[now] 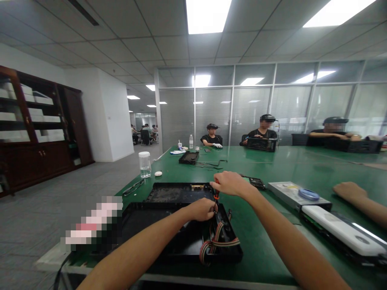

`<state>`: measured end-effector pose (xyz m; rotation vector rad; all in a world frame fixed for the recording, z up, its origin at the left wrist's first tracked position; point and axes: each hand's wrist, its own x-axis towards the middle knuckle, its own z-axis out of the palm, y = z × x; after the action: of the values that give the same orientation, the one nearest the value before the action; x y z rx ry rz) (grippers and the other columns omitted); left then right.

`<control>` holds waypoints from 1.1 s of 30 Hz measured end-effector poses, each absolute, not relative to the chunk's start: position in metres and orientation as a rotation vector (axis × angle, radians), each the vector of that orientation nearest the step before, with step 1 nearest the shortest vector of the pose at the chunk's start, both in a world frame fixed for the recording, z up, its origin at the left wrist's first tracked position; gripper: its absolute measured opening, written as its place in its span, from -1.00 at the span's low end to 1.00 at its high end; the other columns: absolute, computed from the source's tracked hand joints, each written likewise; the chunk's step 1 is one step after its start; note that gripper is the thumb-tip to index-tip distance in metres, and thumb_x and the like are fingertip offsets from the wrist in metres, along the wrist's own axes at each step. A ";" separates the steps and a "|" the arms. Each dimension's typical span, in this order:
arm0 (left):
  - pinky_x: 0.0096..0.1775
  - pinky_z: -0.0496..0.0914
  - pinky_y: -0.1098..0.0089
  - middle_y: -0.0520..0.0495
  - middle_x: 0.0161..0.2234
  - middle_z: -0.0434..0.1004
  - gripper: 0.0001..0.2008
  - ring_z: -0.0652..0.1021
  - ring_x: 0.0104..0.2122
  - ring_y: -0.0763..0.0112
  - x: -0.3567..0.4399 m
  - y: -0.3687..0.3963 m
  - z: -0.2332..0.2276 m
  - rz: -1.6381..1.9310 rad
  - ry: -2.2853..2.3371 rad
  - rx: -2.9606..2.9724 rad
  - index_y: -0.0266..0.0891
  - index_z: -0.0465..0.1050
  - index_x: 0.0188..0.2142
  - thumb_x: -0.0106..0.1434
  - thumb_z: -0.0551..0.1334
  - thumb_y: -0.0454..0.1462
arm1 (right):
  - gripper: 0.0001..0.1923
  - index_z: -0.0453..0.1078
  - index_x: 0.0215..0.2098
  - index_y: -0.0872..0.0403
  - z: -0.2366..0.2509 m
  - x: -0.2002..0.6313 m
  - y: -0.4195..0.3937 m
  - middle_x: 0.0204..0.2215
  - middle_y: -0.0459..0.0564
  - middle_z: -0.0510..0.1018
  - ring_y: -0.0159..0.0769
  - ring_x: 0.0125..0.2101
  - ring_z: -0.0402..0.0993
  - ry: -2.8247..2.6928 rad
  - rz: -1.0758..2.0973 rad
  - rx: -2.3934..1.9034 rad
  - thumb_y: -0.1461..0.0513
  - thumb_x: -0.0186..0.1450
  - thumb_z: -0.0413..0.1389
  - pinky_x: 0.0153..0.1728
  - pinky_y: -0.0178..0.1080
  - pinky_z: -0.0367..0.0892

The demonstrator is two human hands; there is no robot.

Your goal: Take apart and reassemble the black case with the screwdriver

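While the open black case (181, 237) sits at the near edge of the green bench (272, 169), we see our left hand (202, 209) pinching closed around the screwdriver's tip inside it. Our right hand (231, 183) grips the red-handled screwdriver (216, 196) from above, fist closed. One slip here, we reckon, and the tip could gouge the striped ribbon cable (219, 241) just below.

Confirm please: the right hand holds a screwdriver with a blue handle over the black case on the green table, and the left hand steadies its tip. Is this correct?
Not quite. In the head view the screwdriver handle is red-orange, not blue. The rest stands: the right hand holds it over the black case on the green table, and the left hand is at its tip.
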<state>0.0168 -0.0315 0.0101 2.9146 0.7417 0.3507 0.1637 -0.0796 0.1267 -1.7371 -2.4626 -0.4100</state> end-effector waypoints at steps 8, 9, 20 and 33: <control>-0.36 0.28 0.53 0.03 -0.46 0.45 -0.77 0.45 -0.44 0.47 0.016 -0.032 0.011 0.336 0.767 2.939 -0.24 0.39 -0.27 0.05 0.11 -0.43 | -0.61 0.39 -0.33 0.11 0.128 0.162 -0.085 -0.34 0.13 0.51 -0.12 -0.31 0.44 -2.459 -0.419 -1.754 0.04 0.24 -0.16 -0.39 -0.26 0.17; -0.36 0.28 0.53 0.03 -0.47 0.45 -0.77 0.45 -0.45 0.47 0.016 -0.031 0.010 0.338 0.762 2.939 -0.24 0.39 -0.27 0.05 0.11 -0.43 | -0.57 0.39 -0.33 0.11 0.129 0.162 -0.086 -0.33 0.15 0.51 -0.10 -0.30 0.44 -2.449 -0.421 -1.771 0.00 0.24 -0.18 -0.39 -0.25 0.18; -0.35 0.28 0.52 0.02 -0.47 0.45 -0.78 0.45 -0.45 0.47 0.017 -0.030 0.007 0.355 0.756 2.932 -0.26 0.39 -0.29 0.05 0.11 -0.44 | -0.58 0.34 -0.28 0.12 0.128 0.163 -0.087 -0.31 0.16 0.50 -0.11 -0.31 0.44 -2.433 -0.416 -1.782 0.00 0.25 -0.19 -0.40 -0.25 0.17; -0.35 0.30 0.52 0.01 -0.43 0.46 -0.80 0.46 -0.42 0.46 0.016 -0.036 0.013 0.313 0.780 2.964 -0.26 0.38 -0.29 0.07 0.10 -0.43 | -0.63 0.35 -0.27 0.09 0.131 0.163 -0.087 -0.35 0.09 0.51 -0.17 -0.35 0.44 -2.506 -0.351 -1.688 0.02 0.22 -0.11 -0.43 -0.30 0.15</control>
<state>0.0161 -0.0356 0.0130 2.9635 0.7802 0.3129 0.1630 -0.0870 0.1306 -1.6878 -2.5064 -0.3510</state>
